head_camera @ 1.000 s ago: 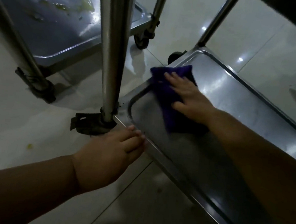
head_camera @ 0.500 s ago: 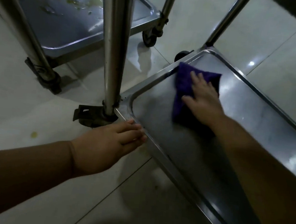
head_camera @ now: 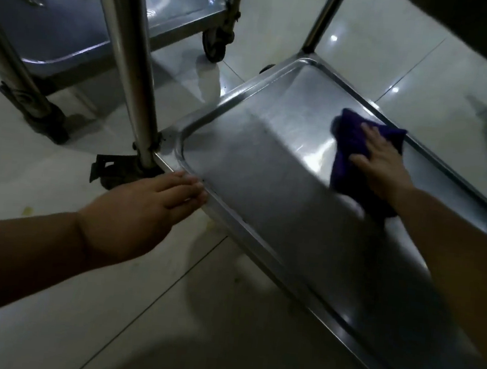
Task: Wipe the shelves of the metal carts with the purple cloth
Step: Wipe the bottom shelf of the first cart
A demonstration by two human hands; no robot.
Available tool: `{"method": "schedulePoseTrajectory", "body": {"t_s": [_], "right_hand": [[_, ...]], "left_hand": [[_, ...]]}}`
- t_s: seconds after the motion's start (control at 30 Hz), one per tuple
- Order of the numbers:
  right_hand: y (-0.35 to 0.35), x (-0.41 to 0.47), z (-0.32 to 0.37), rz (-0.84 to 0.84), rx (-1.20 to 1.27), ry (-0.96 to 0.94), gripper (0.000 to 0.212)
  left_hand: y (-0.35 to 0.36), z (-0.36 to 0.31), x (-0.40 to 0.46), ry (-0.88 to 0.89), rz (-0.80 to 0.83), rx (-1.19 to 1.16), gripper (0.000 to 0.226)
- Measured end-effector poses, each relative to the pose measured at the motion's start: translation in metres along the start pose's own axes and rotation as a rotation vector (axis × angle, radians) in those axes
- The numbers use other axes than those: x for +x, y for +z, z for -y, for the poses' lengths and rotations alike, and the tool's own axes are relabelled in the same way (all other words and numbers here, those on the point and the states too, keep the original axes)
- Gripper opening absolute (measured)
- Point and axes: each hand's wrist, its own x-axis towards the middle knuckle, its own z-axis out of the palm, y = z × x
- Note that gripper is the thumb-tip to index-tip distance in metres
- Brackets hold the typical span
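**Right hand presses purple cloth on the low cart shelf**

The right hand (head_camera: 382, 171) lies flat on the purple cloth (head_camera: 349, 153), fingers spread and palm down, pressing it against the bottom shelf (head_camera: 267, 168) of the near metal cart. Its grip is an open, flat press, not a pinch: the cloth is pinned under the palm and fingers, with folds showing past the fingertips and along the thumb side. The cloth sits toward the far long rim of the shelf, about midway along its visible length and well away from the near corner.

The left hand (head_camera: 141, 213) reaches in from the lower left. Its fingers are stretched out and together, with the tips touching the raised near rim of the shelf just beside the corner upright post (head_camera: 129, 63). It holds nothing; the hand is open and rests on the edge.

Under that post sits a dark caster (head_camera: 115, 172) on the pale tiled floor (head_camera: 46, 299). The shelf surface is shiny, with bright reflections near the cloth and a duller, shaded stretch toward the camera.

A second cart (head_camera: 73, 19) stands apart at the upper left; its low shelf shows smeared, yellowish spots. One of its wheels (head_camera: 217, 43) stands near the far corner of the near cart.
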Motion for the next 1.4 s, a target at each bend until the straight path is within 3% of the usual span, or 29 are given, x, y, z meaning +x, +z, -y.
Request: {"method": "schedulePoseTrajectory", "body": {"t_s": [0.1, 0.23, 0.33, 0.43, 0.53, 0.6, 0.67, 0.87, 0.97, 1.13, 1.23, 1.4], "right_hand": [[0.002, 0.006, -0.024, 0.036, -0.056, 0.22, 0.049], [0.006, -0.011, 0.009, -0.008, 0.111, 0.332, 0.06], [0.016, -0.054, 0.056, 0.03, 0.04, 0.114, 0.07], [0.024, -0.111, 0.104, 0.086, -0.031, -0.223, 0.087], [0.03, -0.15, 0.111, 0.14, 0.032, -0.461, 0.073], [0.027, -0.153, 0.091, 0.138, 0.026, -0.482, 0.071], [0.022, -0.145, 0.062, 0.105, 0.029, -0.375, 0.074], [0.017, -0.117, -0.066, -0.023, 0.164, 0.297, 0.066], [0.023, -0.113, -0.098, -0.054, 0.124, 0.502, 0.064], [0.023, -0.119, -0.072, -0.019, 0.176, 0.634, 0.065], [0.026, -0.142, -0.026, 0.015, 0.121, 0.486, 0.067], [0.04, -0.211, 0.054, 0.096, 0.039, -0.028, 0.084]], "left_hand": [[-0.001, -0.001, -0.004, -0.013, 0.007, 0.002, 0.053], [0.001, -0.005, -0.006, -0.086, 0.057, -0.065, 0.059], [0.001, -0.004, -0.008, -0.109, 0.081, -0.106, 0.049], [0.0, -0.005, -0.007, -0.124, 0.075, -0.157, 0.052], [0.002, -0.007, -0.005, -0.167, 0.092, -0.214, 0.068], [0.004, -0.007, -0.004, -0.188, 0.097, -0.219, 0.067], [0.004, -0.009, -0.004, -0.199, 0.1, -0.206, 0.063], [-0.009, -0.029, 0.006, -0.25, 0.113, -0.103, 0.059], [-0.015, -0.046, 0.02, -0.09, 0.119, -0.017, 0.055], [0.008, -0.083, 0.031, 0.123, 0.153, -0.138, 0.057], [0.014, -0.083, 0.03, 0.143, 0.173, -0.125, 0.052], [0.012, -0.089, 0.039, 0.139, 0.221, -0.055, 0.057]]}}
